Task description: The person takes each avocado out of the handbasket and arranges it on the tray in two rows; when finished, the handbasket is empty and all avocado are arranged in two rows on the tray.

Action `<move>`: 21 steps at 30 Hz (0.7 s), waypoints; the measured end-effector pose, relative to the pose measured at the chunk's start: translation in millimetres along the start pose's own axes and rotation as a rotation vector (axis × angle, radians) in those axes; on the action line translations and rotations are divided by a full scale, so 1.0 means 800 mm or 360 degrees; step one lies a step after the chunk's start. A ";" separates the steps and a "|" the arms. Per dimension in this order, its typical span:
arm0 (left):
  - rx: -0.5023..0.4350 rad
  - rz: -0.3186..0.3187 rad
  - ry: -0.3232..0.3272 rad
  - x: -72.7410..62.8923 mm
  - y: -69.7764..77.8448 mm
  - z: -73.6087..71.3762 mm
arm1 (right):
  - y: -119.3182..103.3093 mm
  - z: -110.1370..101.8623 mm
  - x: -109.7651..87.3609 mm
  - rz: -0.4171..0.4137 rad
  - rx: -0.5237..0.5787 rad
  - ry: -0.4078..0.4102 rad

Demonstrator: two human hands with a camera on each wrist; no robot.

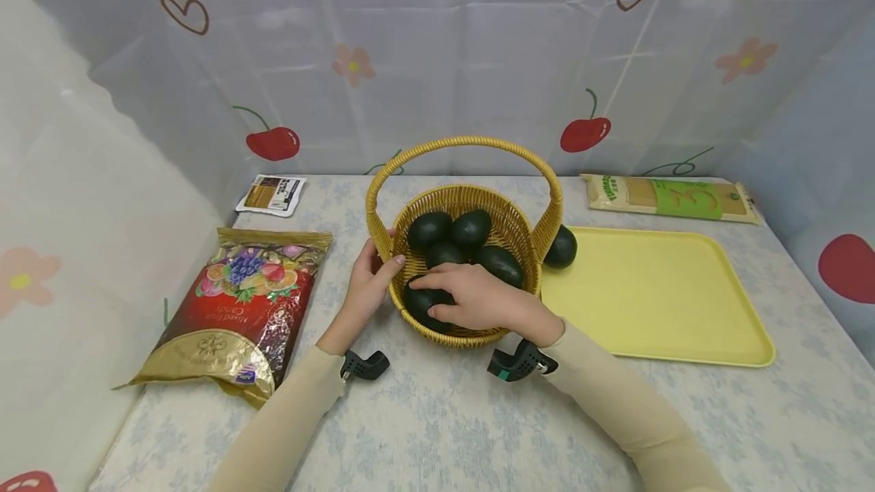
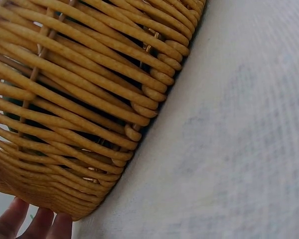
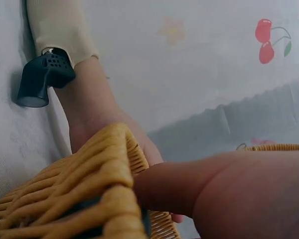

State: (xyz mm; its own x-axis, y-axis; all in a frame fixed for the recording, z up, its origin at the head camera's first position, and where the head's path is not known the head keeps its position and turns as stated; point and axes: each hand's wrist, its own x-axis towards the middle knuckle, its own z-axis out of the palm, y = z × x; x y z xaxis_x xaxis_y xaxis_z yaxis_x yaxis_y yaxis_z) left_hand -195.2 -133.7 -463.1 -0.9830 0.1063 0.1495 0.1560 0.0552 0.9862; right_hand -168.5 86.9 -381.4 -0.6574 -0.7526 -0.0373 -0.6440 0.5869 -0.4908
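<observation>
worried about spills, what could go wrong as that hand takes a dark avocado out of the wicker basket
The right hand covers one dark green avocado in the yellow wicker basket; lifting it could roll the neighbouring avocados. The left hand only touches the rim, so the basket might slide or tip. The tall woven handle could catch the rising hand.

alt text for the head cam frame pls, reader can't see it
A person's right hand grips a dark avocado inside a yellow wicker basket holding several more, while the left hand steadies the basket's side. One avocado sits on a yellow tray to the right; a candy bag lies to the left.
</observation>
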 end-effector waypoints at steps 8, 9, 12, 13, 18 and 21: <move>-0.0016 -0.0011 0.0003 -0.002 0.000 0.000 | 0.002 0.010 0.001 0.0037 0.0082 -0.0070; -0.0021 -0.0012 0.0001 -0.002 0.000 0.000 | 0.003 0.010 0.002 0.0035 0.0102 -0.0065; -0.0029 -0.0014 -0.0004 -0.002 0.000 0.000 | 0.004 0.011 0.004 0.0041 0.0157 -0.0059; -0.0031 -0.0013 -0.0004 -0.002 0.000 0.000 | 0.005 0.011 0.004 0.0046 0.0172 -0.0060; -0.0019 -0.0006 0.0006 -0.002 0.000 0.000 | 0.010 0.010 0.004 0.0037 0.0229 -0.0097; -0.0023 0.0005 0.0004 -0.002 0.000 0.000 | 0.012 0.007 0.002 -0.0009 0.0239 -0.0155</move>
State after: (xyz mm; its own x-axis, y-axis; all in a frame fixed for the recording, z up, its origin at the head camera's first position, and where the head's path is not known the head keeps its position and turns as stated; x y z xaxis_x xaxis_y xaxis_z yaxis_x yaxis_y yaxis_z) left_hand -193.6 -134.2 -463.7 -0.9828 0.1041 0.1526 0.1575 0.0405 0.9867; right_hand -173.2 89.6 -391.3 -0.6082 -0.7854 -0.1147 -0.5770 0.5367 -0.6157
